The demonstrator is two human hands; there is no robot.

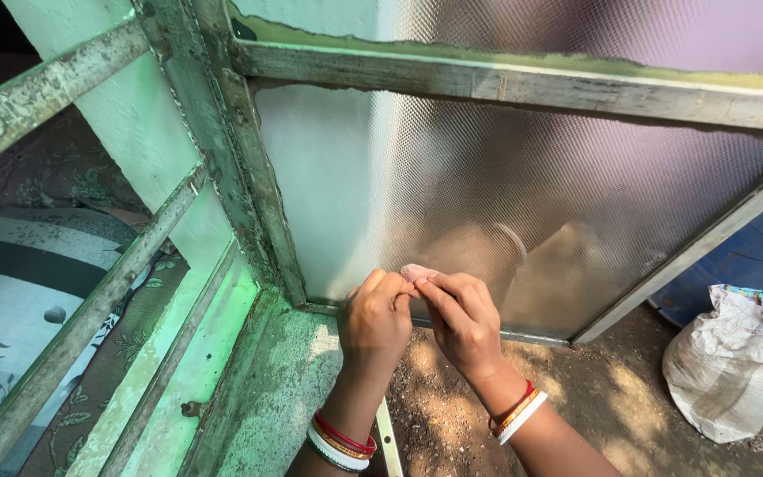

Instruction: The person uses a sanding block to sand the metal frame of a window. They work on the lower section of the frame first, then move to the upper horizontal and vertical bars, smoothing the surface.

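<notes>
Where both hands meet at lower centre of frame: left hand (374,316) and right hand (463,320), fingers pinched narrow around one small pinkish lump (415,272), held against frosted window pane (523,194); white sack (735,362) lower right.

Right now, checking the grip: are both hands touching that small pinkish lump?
Touching. The head view shows left hand and right hand fingertips pinching the pinkish lump between them.

One package showed — a lumpy white woven sack (733,367) with blue print, slumped on dirt at lower right.
</notes>
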